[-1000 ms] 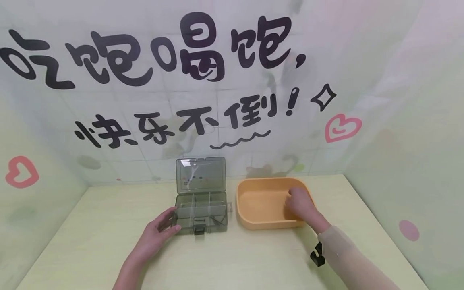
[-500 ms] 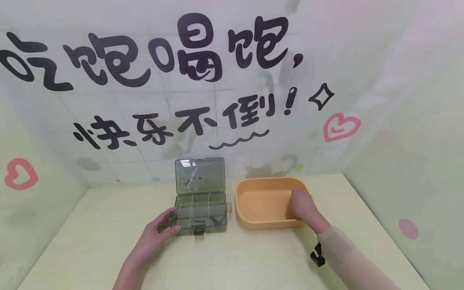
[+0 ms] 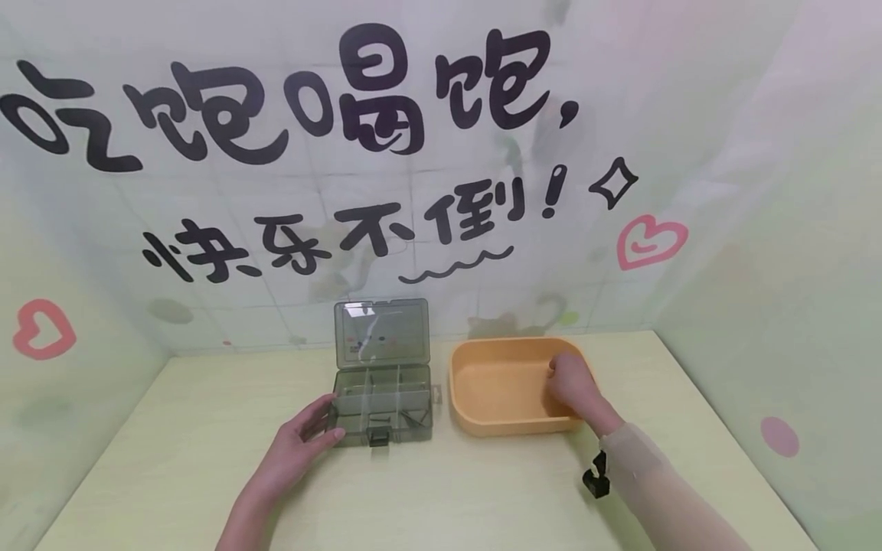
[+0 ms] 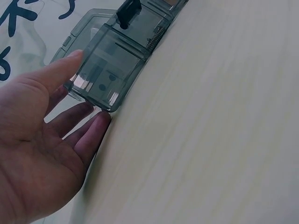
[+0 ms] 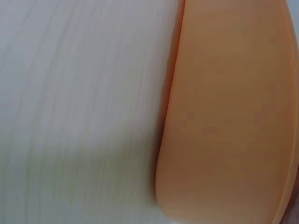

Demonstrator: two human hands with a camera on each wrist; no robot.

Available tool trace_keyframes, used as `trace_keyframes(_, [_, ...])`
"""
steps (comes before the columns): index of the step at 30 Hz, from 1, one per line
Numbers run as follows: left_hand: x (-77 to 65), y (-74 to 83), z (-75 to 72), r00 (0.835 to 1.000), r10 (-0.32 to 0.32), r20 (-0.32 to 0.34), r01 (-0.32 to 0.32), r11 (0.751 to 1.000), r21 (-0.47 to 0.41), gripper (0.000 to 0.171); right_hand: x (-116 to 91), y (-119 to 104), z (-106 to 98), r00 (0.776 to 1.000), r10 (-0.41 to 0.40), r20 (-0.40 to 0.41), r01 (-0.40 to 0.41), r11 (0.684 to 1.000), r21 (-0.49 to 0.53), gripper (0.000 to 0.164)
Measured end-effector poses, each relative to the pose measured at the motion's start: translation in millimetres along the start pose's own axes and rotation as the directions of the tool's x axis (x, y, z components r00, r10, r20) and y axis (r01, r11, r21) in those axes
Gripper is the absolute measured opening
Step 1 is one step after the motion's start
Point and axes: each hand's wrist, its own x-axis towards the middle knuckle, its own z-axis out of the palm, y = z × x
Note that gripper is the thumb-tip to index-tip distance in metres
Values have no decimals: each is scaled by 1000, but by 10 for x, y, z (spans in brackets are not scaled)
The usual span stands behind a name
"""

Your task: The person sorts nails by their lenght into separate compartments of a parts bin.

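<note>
My left hand (image 3: pixel 299 444) holds the left end of a smoky-grey plastic compartment box (image 3: pixel 386 398), thumb at the front corner and fingers along the side. Its clear lid (image 3: pixel 382 333) stands raised at the back. Several dark screws (image 3: pixel 413 418) lie in the front compartments, and a threaded screw (image 4: pixel 154 39) shows through the wall in the left wrist view. My right hand (image 3: pixel 575 381) reaches into the right end of an orange tray (image 3: pixel 482 425), knuckles up and fingers bent downward. Those fingertips are hidden, so I cannot tell whether they hold anything.
A pale wood-grain table (image 3: pixel 441 490) carries both containers side by side near the back wall (image 3: pixel 289 306). The wall bears large black lettering. A black clip (image 3: pixel 598 478) hangs at my right wrist, below the sleeve (image 3: pixel 661 482).
Over the last second my right hand dips and turns slightly inside the tray, then shifts back up, its bent index finger showing again. My left hand and the box stay in place.
</note>
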Motion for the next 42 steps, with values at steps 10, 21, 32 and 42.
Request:
trace_keyframes(10, [-1, 0, -5, 1000, 4, 3, -4, 1000, -9, 73, 70, 49, 47, 1000, -18, -12, 18, 1000, 4, 25])
trace_keyframes(21, [-6, 35, -1, 1000, 6, 22, -6, 1000, 6, 74, 125, 63, 80, 996, -68, 57, 76, 987, -145, 35])
trace_keyframes(32, [-14, 40, -5, 1000, -7, 22, 7, 1000, -9, 74, 124, 64, 83, 984, -152, 94, 155, 988, -25, 21])
trace_keyframes(42, [-12, 34, -2, 1000, -2, 17, 3, 1000, -16, 73, 145, -2, 70, 988, -137, 71, 117, 965, 234, 10])
